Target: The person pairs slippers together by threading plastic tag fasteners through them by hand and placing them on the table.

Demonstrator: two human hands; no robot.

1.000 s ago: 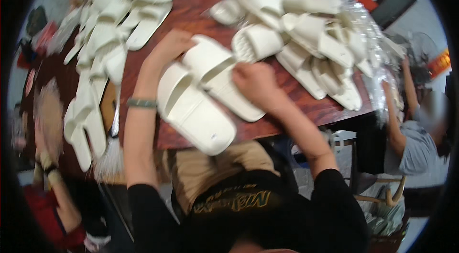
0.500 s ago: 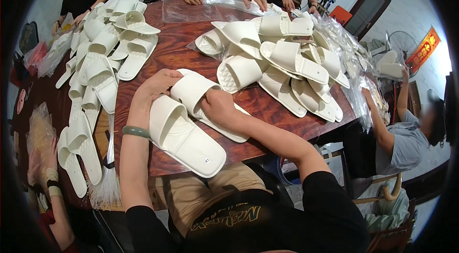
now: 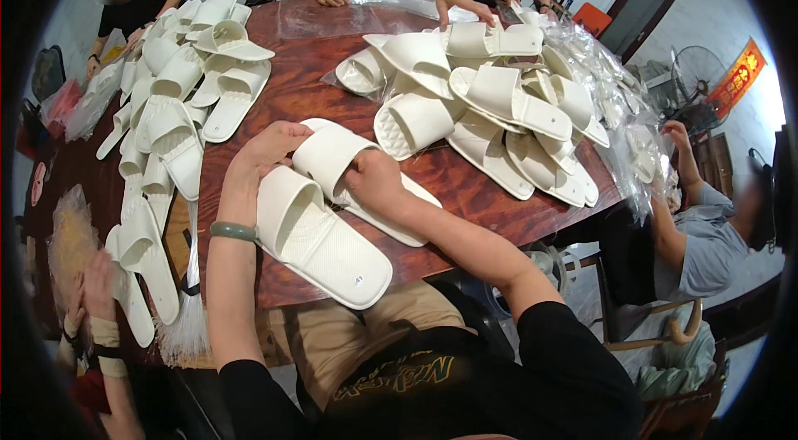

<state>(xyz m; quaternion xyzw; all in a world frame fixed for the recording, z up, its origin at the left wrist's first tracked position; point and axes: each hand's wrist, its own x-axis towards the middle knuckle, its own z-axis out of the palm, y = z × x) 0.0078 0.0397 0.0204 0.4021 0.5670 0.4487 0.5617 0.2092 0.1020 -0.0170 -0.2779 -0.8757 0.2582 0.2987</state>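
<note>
Two cream-white slippers with broad straps lie side by side at the table's near edge. The nearer slipper (image 3: 349,261) points its heel at me, with a small round sticker on it. My left hand (image 3: 270,145), below a green bangle, curls round the toe ends of the pair; some of its fingers are hidden. Closed on the strap of the farther slipper (image 3: 326,156) is my right hand (image 3: 378,182), with its fingertips partly out of sight under that strap.
A heap of matching slippers (image 3: 507,99) covers the table's right side, beside clear plastic bags (image 3: 594,66). More slippers (image 3: 170,128) are piled at left, above a bundle of white strands (image 3: 184,332). Co-workers sit around the reddish wooden table (image 3: 291,78).
My hands and the pair stay almost still. At right, a co-worker's raised arm has come down. The far co-worker's hand has shifted right, and the lower-left person's hands have moved on the plastic bag.
</note>
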